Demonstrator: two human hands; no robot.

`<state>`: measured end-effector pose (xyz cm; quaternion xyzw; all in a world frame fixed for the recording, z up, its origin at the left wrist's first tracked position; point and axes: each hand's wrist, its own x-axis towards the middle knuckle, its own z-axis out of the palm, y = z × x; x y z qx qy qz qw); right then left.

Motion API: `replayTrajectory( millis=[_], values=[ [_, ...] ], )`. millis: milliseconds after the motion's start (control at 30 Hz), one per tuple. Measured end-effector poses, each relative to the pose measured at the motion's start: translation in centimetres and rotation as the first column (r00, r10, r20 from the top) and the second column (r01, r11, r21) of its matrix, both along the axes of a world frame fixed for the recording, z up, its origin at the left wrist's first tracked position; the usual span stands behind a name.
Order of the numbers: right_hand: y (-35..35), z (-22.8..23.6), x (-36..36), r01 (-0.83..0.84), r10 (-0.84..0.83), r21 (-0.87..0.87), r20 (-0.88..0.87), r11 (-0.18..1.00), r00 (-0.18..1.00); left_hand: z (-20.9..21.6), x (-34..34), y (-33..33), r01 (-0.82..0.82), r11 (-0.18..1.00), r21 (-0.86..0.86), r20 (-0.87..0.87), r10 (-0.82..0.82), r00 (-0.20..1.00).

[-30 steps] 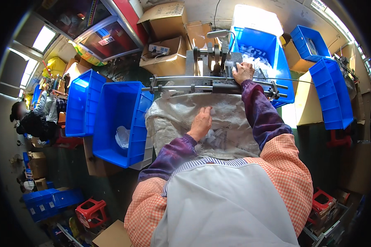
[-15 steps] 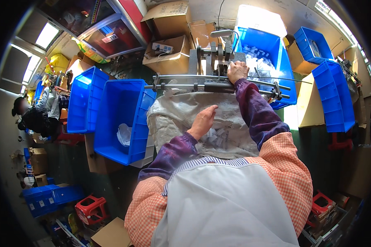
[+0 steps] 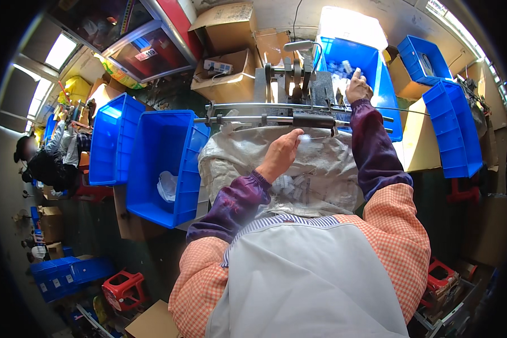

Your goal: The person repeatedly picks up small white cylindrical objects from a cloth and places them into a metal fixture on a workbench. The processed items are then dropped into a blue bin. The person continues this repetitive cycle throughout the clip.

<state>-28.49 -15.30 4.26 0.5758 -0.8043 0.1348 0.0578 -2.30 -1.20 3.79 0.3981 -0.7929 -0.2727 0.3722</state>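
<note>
Head view: left hand (image 3: 281,152) at frame centre, small pale piece (image 3: 305,138) by fingertips; right hand (image 3: 358,89) over blue bin (image 3: 385,93), upper right. Neither grip can be told. Right sleeve (image 3: 374,143) best kept clear of metal rods (image 3: 248,106).

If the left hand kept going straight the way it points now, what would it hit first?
Past the blurred pale piece at its fingertips, the left hand would probably meet the black roller; depth is unclear, so it might pass above or below.
</note>
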Motion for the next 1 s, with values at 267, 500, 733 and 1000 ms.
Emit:
replayTrajectory(
  millis=[267, 500, 733, 1000],
  values=[
    [7.9, 0.2, 5.3, -0.887, 0.597, -0.045, 0.755, 0.459, 0.271, 0.9, -1.4, -1.3, -0.072, 0.995, 0.062, -0.086, 0.077, 0.993],
    [-0.6, -6.4, 3.9, -0.473, 0.504, -0.233, 0.094, 0.85, 0.859, -5.0, 2.0, 3.6, -0.08, 0.988, 0.129, 0.644, -0.022, 0.765],
    [-2.2, -7.1, 4.5, -0.443, 0.443, -0.147, -0.029, 0.885, 0.896, -9.6, 3.7, 5.0, -0.147, 0.945, 0.293, 0.639, -0.079, 0.765],
    [-2.9, -7.5, 4.4, -0.436, 0.449, -0.149, 0.069, 0.887, 0.891, -7.0, 4.4, 3.5, -0.185, 0.929, 0.319, 0.316, 0.08, 0.945]
  ],
)
